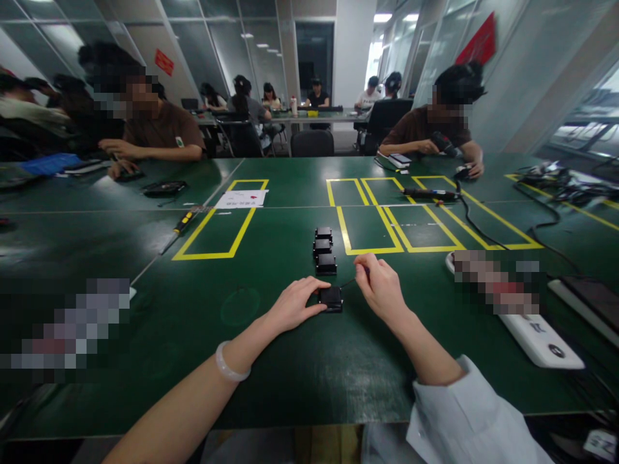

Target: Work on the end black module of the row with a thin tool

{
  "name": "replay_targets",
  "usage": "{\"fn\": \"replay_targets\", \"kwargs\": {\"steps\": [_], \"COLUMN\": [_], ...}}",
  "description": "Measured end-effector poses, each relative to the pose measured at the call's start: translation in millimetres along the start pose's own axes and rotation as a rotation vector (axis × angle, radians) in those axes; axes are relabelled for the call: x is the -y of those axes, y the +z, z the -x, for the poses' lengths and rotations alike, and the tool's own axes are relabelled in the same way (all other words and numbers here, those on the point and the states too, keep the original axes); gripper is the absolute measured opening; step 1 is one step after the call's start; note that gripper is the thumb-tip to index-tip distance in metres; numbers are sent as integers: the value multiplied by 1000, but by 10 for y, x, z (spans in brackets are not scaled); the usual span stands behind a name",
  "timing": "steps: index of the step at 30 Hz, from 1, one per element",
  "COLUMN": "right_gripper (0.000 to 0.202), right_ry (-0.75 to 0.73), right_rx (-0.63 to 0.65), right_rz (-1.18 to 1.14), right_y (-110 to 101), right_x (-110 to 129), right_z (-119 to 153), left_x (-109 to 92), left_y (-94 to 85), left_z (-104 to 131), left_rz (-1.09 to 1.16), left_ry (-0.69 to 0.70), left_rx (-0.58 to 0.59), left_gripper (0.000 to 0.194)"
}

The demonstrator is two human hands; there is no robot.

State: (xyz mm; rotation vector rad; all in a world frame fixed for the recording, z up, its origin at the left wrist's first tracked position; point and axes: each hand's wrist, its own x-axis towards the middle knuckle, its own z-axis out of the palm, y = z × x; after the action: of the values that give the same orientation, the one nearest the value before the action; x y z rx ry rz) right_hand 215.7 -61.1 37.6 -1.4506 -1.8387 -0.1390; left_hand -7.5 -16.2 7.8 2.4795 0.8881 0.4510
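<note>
One black box is being worked, left fingers closed round it, three boxes beyond; right fingers pinch a thin-shafted tool.

Green table fills the foreground; all places taken from it. On its top: yellow tape outlines, thin pale seam lines, dull sheen of overhead light. Just beyond its far edge, an empty dark chair. Farther back, a second table, long and pale-topped, black chairs around it. Behind that, glass partitions in pale frames, a dark doorway, white column to its right. Red paper on glass, left and right. Ceiling lights white, reflected in panes. Floor greyish.
</note>
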Motion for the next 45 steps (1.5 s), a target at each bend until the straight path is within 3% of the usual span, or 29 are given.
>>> {"fn": "replay_targets", "kwargs": {"steps": [45], "right_gripper": [20], "right_ry": [-10], "right_rx": [21], "right_rz": [29], "right_y": [4], "right_x": [-3], "right_z": [2], "left_x": [17], "left_y": [20], "left_z": [-3], "left_rz": [-9], "left_ry": [9], "left_rx": [-9], "left_gripper": [40]}}
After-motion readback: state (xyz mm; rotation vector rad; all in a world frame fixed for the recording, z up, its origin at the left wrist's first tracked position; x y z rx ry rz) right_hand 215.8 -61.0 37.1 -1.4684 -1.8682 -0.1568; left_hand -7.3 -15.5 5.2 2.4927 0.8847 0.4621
